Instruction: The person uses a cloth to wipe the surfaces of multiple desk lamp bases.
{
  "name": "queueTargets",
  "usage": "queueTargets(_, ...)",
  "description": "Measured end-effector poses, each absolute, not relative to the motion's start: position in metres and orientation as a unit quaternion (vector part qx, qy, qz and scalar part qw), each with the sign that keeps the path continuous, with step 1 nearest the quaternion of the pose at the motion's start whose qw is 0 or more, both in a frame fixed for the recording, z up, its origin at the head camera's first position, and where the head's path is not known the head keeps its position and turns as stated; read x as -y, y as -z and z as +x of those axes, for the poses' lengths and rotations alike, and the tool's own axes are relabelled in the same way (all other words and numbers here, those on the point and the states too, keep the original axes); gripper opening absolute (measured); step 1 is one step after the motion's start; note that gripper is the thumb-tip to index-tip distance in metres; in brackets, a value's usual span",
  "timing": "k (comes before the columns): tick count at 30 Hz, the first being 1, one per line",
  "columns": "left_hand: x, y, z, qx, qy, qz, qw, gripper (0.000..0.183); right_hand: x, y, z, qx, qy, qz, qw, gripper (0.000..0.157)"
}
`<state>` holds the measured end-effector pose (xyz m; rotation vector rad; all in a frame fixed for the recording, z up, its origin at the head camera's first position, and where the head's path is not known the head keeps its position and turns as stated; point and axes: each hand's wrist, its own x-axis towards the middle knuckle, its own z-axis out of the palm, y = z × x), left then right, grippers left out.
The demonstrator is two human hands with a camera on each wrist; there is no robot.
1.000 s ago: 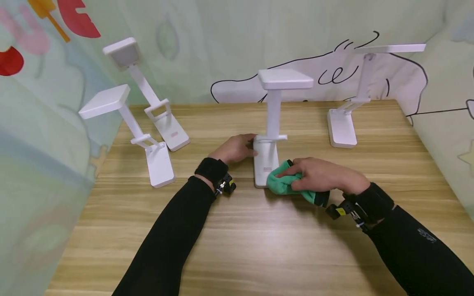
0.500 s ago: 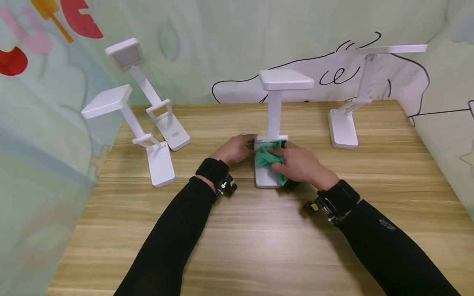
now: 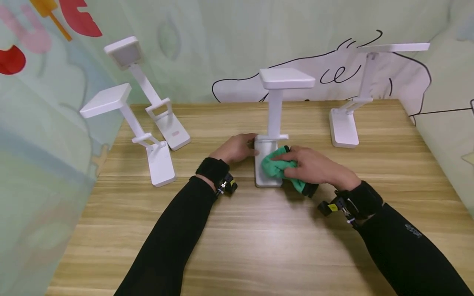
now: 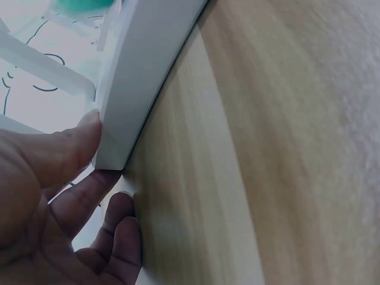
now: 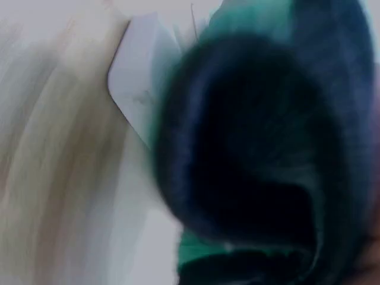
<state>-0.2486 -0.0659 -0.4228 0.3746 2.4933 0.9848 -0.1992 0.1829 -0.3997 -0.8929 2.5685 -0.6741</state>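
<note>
A white desk lamp (image 3: 275, 115) stands at the middle of the table, its flat head level above the stem. My left hand (image 3: 237, 149) grips the back left corner of its base; in the left wrist view the thumb (image 4: 65, 148) and a finger pinch that corner of the base (image 4: 148, 59). With curled fingers, my right hand (image 3: 312, 165) holds a bunched green cloth (image 3: 275, 166) with dark edging against the right part of the base's top. Folded cloth edging (image 5: 178, 160) fills much of the blurred right wrist view and hides the fingers.
Two more white lamps, a nearer one (image 3: 161, 166) and a farther one (image 3: 172, 131), stand close together at left. Another lamp (image 3: 343, 129) stands at back right. A printed curtain (image 3: 192, 45) hangs behind the wooden table (image 3: 240, 246) and along its sides.
My right hand moved the cloth from the base's front right corner up and left toward the hinge, then back right and down. The left hand has stayed at the base's corner.
</note>
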Motion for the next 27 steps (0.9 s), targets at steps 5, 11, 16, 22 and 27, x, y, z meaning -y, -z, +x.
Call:
queueTargets(5,0.064,0.423,-0.249,-0.897,-0.358,0.133,0.223,0.064,-0.175,0.414,-0.214,-0.942,0.207,-0.243,0.101,0.051)
queueTargets(11,0.063,0.422,-0.249,-0.901,-0.351,0.129,0.219,0.064,-0.181,0.415,-0.208,-0.930,0.211,-0.260,0.151,0.054)
queueTargets(16,0.062,0.423,-0.249,-0.902,-0.349,0.122,0.222,0.064,-0.199,0.402,-0.199,-0.910,0.245,-0.263,0.207,0.045)
queueTargets(22,0.062,0.423,-0.250,-0.902,-0.353,0.114,0.222,0.065,-0.197,0.405,-0.225,-0.938,0.236,-0.187,0.172,0.050)
queueTargets(27,0.066,0.423,-0.250,-0.903,-0.355,0.114,0.215,0.065,-0.182,0.412,-0.246,-0.933,0.237,-0.167,0.215,0.056)
